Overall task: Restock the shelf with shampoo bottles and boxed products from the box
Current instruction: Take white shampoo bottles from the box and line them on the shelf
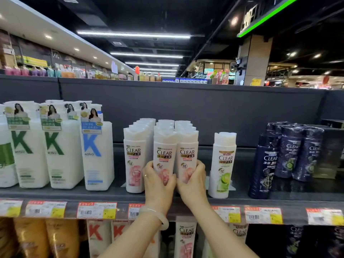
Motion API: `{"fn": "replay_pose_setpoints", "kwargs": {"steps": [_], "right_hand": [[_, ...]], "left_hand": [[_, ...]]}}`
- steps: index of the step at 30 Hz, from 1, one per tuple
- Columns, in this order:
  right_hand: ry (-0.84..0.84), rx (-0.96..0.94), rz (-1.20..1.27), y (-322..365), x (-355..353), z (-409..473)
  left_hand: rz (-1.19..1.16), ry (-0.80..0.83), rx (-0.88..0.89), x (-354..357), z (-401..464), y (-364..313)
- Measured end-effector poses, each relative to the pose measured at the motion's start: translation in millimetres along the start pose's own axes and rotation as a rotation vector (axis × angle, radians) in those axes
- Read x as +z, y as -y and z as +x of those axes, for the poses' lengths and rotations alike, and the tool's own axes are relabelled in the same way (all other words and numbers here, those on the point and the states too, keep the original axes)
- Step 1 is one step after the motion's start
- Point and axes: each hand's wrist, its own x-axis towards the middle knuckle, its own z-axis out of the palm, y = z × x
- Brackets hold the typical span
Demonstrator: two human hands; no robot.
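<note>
Two white CLEAR shampoo bottles with pink labels stand at the front of the dark shelf (242, 196). My left hand (158, 185) grips the lower part of the left bottle (164, 155). My right hand (192, 181) grips the lower part of the right bottle (187, 155). Both bottles are upright, side by side, with rows of the same bottles behind them. Another pink CLEAR bottle (134, 161) stands just left of my left hand. The box is out of view.
A single green-label CLEAR bottle (223, 164) stands to the right, then dark blue CLEAR bottles (286, 153). Large white K bottles (96, 155) fill the shelf's left side. Price tags (96, 210) line the shelf edge. More bottles stand on the shelf below.
</note>
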Motion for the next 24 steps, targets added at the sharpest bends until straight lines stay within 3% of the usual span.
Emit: {"fn": "replay_pose_setpoints", "kwargs": {"steps": [15, 24], "right_hand": [[0.009, 0.003, -0.254, 0.2, -7.1, -6.2], [0.02, 0.022, -0.264, 4.4, -7.0, -6.7]], "left_hand": [[0.089, 0.029, -0.016, -5.0, -1.5, 2.7], [0.098, 0.033, -0.04, -7.2, -1.2, -1.7]]}}
